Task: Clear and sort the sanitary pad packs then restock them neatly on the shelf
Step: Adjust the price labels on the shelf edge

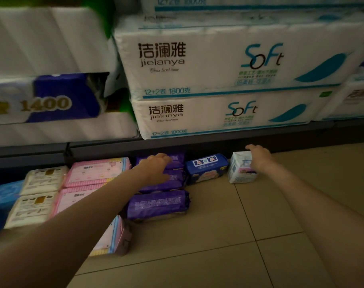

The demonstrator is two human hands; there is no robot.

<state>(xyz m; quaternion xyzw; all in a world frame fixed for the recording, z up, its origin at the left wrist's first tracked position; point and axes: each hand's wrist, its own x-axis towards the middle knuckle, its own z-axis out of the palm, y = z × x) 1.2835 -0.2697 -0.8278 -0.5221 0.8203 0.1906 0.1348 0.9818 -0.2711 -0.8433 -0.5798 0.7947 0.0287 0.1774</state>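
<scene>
Left hand (156,166) rests on the purple packs (162,183), fingers relaxed. Right hand (260,159) grips the white pack (238,169); I'd lift it straight up before sorting

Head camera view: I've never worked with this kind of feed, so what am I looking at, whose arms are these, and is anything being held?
There is no machine here. A person wears one camera on the head, looking forward and down, so the two bare arms are their own.

On the tiled floor, packs lie in sorted groups against the base of a shelf: cream packs, pink packs, purple packs, a blue pack and a white pack. The shelf above holds big white tissue bundles.

The left hand reaches onto the far purple packs; its fingers curl over one, but blur hides whether it truly grips. The right hand rests on the top of the white pack, fingers bent over its far edge. Nothing is lifted yet.
</scene>
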